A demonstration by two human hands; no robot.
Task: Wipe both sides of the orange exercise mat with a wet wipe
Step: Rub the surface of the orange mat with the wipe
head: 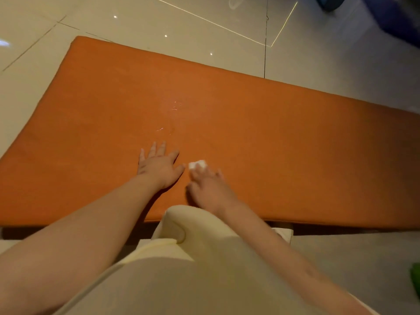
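The orange exercise mat point(250, 123) lies flat on the tiled floor and fills the middle of the view. My left hand point(159, 165) rests flat on it near its front edge, fingers spread. Just to its right, my right hand point(210, 187) presses a small folded white wet wipe point(197, 164) against the mat; the wipe shows under and ahead of the fingertips. The right hand is blurred. Faint wet streaks glint on the mat beyond the left hand.
Glossy cream floor tiles point(181, 23) surround the mat. A dark blue object point(395, 17) sits at the far right corner and something green point(415, 280) at the right edge. My cream clothing point(193, 258) covers the lower middle.
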